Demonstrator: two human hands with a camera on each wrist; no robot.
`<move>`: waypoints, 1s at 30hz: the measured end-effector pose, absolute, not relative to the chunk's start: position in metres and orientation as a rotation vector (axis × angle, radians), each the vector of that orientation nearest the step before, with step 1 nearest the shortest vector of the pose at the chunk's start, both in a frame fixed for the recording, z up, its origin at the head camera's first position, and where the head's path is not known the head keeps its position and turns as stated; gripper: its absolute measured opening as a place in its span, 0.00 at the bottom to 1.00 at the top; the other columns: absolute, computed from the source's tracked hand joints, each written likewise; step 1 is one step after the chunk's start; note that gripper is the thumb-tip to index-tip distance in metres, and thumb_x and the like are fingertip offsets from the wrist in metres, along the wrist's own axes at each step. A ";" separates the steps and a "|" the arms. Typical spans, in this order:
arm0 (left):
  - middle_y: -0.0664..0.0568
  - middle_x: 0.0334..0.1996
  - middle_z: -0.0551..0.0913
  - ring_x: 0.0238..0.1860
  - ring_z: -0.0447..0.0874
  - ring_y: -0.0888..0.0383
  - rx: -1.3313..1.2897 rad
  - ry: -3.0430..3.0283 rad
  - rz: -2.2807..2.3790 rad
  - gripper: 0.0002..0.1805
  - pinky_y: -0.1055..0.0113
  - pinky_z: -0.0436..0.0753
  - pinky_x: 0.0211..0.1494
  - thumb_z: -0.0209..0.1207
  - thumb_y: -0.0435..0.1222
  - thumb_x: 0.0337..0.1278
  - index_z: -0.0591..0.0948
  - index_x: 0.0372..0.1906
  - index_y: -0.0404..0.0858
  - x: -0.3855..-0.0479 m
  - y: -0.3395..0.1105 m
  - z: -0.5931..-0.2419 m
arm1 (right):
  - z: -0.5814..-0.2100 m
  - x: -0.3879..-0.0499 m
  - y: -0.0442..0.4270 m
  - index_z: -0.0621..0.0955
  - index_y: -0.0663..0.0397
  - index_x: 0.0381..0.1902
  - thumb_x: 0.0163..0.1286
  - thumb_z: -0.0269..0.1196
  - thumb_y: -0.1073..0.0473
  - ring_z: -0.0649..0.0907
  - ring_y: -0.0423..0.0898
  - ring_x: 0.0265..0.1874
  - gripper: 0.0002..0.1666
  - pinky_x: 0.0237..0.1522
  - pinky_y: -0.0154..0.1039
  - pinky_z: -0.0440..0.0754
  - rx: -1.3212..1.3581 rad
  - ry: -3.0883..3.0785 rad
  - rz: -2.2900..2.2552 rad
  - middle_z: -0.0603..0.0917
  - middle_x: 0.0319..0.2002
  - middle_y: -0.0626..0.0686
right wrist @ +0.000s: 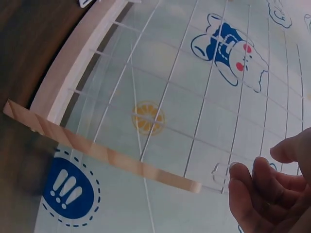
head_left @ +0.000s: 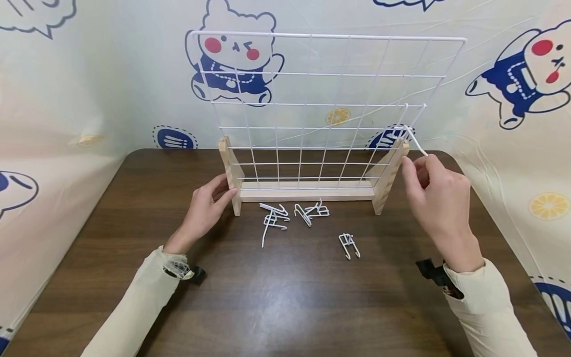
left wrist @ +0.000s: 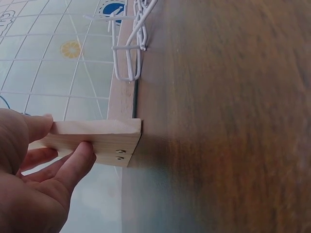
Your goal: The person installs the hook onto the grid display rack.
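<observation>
The white hook (head_left: 417, 141) slants lengthwise — downward, toward the right hand (head_left: 440, 203).

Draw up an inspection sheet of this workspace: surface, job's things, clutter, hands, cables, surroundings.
Surface: dark wood-grain table, with a glare patch.
Job's things: white wire grid upright in a wooden stand; loose white hooks lie in front; another hook is at the grid's right edge.
Clutter: nothing seen beyond the loose hooks.
Left hand: holds the stand's left side.
Right hand: at that right-edge hook, fingers curled; whether it grips is unclear.
Cables: nothing seen.
Surroundings: pale printed cloth with cartoon bears and orange slices.
</observation>
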State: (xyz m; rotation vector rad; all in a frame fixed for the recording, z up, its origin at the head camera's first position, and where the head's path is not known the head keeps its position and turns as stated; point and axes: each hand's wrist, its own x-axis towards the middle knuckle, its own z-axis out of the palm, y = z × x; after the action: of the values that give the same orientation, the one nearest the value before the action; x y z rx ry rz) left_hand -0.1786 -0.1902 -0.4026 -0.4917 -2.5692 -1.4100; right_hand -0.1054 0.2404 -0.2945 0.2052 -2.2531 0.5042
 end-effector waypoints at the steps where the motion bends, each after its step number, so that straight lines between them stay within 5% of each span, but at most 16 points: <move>1: 0.36 0.59 0.80 0.58 0.80 0.43 -0.492 -2.567 -1.412 0.24 0.47 0.80 0.58 0.60 0.35 0.69 0.74 0.65 0.32 -0.178 -0.190 -0.403 | -0.295 -0.104 0.240 0.80 0.64 0.29 0.72 0.61 0.57 0.68 0.46 0.11 0.16 0.17 0.39 0.60 0.210 -2.258 0.509 0.74 0.13 0.52; 9: 0.36 0.59 0.80 0.58 0.81 0.43 -0.494 -2.558 -1.420 0.23 0.47 0.80 0.57 0.60 0.35 0.69 0.74 0.65 0.32 -0.178 -0.190 -0.403 | -0.303 -0.088 0.241 0.85 0.56 0.35 0.73 0.62 0.56 0.81 0.36 0.19 0.11 0.24 0.22 0.76 0.200 -2.381 1.038 0.86 0.23 0.52; 15: 0.36 0.59 0.80 0.58 0.81 0.43 -0.493 -2.560 -1.416 0.24 0.48 0.81 0.57 0.60 0.35 0.69 0.74 0.65 0.32 -0.178 -0.191 -0.403 | -0.320 -0.075 0.246 0.84 0.60 0.40 0.76 0.58 0.59 0.86 0.45 0.25 0.11 0.27 0.33 0.86 0.197 -2.455 1.391 0.87 0.30 0.55; 22: 0.36 0.59 0.80 0.57 0.81 0.43 -0.487 -2.564 -1.419 0.24 0.48 0.80 0.57 0.60 0.35 0.68 0.74 0.65 0.32 -0.178 -0.191 -0.402 | -0.342 -0.062 0.246 0.82 0.64 0.40 0.77 0.57 0.59 0.87 0.49 0.26 0.13 0.29 0.40 0.87 0.181 -2.472 1.580 0.87 0.29 0.51; 30: 0.36 0.59 0.79 0.58 0.81 0.43 -0.485 -2.564 -1.415 0.24 0.46 0.80 0.57 0.60 0.35 0.69 0.74 0.66 0.32 -0.178 -0.191 -0.403 | -0.361 -0.053 0.244 0.81 0.66 0.41 0.78 0.56 0.59 0.87 0.50 0.26 0.14 0.29 0.43 0.87 0.134 -2.465 1.682 0.87 0.31 0.57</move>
State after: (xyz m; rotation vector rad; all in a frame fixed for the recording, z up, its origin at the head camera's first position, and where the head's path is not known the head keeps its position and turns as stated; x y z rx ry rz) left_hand -0.1782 -0.1905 -0.4031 -0.4846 -2.5636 -1.4147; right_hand -0.0530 0.2435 -0.3608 0.1337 -2.4654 1.6817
